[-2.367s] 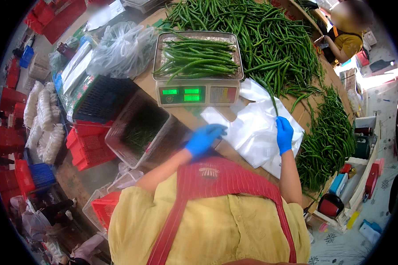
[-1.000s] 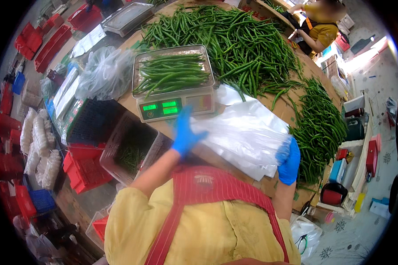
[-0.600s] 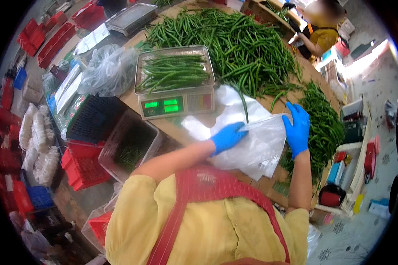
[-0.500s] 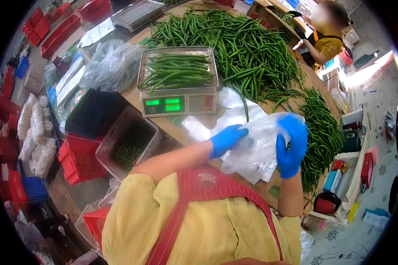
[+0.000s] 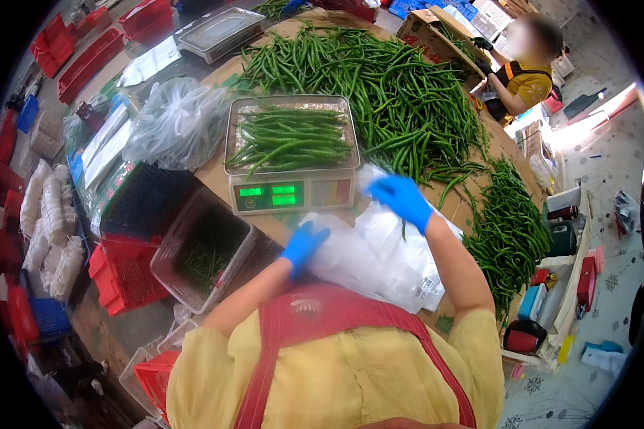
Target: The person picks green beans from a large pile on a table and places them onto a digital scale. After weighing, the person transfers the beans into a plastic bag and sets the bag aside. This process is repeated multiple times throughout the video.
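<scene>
My left hand (image 5: 304, 247), in a blue glove, grips the near left side of a thin clear plastic bag (image 5: 343, 250). My right hand (image 5: 402, 201), gloved the same, is closed with curled fingers at the bag's far upper edge, just right of the scale. Under the bag lie white printed plastic bags (image 5: 418, 268) on the table. Past my hands, a digital scale (image 5: 292, 187) with lit green displays carries a bundle of long green chili peppers (image 5: 293, 136) on its tray. Motion blurs the bag somewhat.
A big heap of green chili peppers (image 5: 379, 93) spreads behind the scale and down the right. Left are a pile of clear bags (image 5: 175, 121), a grey crate (image 5: 247, 247) with loose peppers inside, and a red crate (image 5: 125, 275). A co-worker (image 5: 529, 82) stands by a cardboard box (image 5: 436, 36).
My left hand has moved left and nearer me. My right hand has swung left and away toward the scale, and the clear bag is now stretched lower, between both hands.
</scene>
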Demonstrator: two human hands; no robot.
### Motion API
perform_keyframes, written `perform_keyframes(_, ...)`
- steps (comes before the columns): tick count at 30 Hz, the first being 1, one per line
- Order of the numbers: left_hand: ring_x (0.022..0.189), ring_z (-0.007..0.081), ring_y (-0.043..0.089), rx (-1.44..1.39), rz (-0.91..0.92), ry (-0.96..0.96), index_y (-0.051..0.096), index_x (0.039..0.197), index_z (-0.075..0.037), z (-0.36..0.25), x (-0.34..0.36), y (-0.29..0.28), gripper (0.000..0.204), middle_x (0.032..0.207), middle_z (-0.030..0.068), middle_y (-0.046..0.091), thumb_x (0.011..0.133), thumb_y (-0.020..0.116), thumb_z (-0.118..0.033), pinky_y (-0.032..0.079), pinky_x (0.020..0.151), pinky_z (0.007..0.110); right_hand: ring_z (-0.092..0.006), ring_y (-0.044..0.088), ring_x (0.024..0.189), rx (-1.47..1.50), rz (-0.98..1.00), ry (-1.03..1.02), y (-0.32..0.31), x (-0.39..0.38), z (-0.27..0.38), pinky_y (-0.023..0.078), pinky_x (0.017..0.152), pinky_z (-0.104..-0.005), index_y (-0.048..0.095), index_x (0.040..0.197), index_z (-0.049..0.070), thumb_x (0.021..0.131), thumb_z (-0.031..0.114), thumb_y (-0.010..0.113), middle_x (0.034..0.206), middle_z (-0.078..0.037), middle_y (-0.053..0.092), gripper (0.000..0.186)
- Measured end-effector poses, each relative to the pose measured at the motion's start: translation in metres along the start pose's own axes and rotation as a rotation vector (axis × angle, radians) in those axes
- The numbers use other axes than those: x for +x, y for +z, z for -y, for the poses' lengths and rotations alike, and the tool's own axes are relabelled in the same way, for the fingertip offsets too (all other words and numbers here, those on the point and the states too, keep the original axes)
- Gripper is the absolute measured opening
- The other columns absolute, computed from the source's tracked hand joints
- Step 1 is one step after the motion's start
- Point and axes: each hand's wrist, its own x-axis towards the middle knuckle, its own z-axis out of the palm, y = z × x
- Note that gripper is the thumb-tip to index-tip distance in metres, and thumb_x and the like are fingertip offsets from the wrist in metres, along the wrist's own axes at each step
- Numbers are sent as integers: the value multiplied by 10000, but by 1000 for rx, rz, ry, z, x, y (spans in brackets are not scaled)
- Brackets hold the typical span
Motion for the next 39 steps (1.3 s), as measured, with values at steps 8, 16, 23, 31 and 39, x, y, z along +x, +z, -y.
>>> perform_keyframes(8, 1010, 424, 616, 871, 299, 39, 607, 1208, -63, -107, -24, -78, 687, 1105, 245, 643, 888, 454, -651, 493, 878, 483, -351, 633, 900, -459, -394, -127, 8, 192, -22, 517, 780, -423, 708, 1018, 203, 861, 262, 619, 1017, -126, 643, 190)
perform_keyframes(16, 971, 349, 644, 463, -168, 512, 648, 1165, -52, -150, 27, -162, 333, 1086, 186, 662, 909, 623, -264, 514, 817, 410, -357, 631, 854, -550, -435, -362, 17, 213, -32, 517, 721, -447, 674, 968, 179, 855, 249, 621, 970, -114, 633, 142)
perform_keyframes(23, 904, 368, 632, 762, -376, 903, 684, 1060, -93, -189, 141, -147, 219, 981, 164, 670, 854, 632, -143, 509, 790, 459, -350, 620, 906, -477, -400, -187, -2, 206, -26, 513, 759, -429, 639, 999, 165, 873, 209, 603, 1003, -109, 624, 138)
perform_keyframes(31, 930, 378, 630, 1102, -184, 600, 674, 972, -87, -211, 207, -109, 160, 962, 175, 663, 847, 592, -144, 506, 784, 473, -334, 615, 918, -367, -550, -303, 9, 199, -38, 513, 762, -415, 652, 1065, 167, 891, 187, 597, 1036, -96, 620, 184)
perform_keyframes(39, 884, 293, 602, 392, -57, 888, 634, 1151, -61, -235, 151, -156, 249, 975, 142, 604, 906, 604, -93, 481, 809, 341, -243, 644, 913, 69, -760, -213, -25, 130, -20, 505, 781, -309, 670, 1100, 85, 875, 36, 612, 1060, -123, 636, 237)
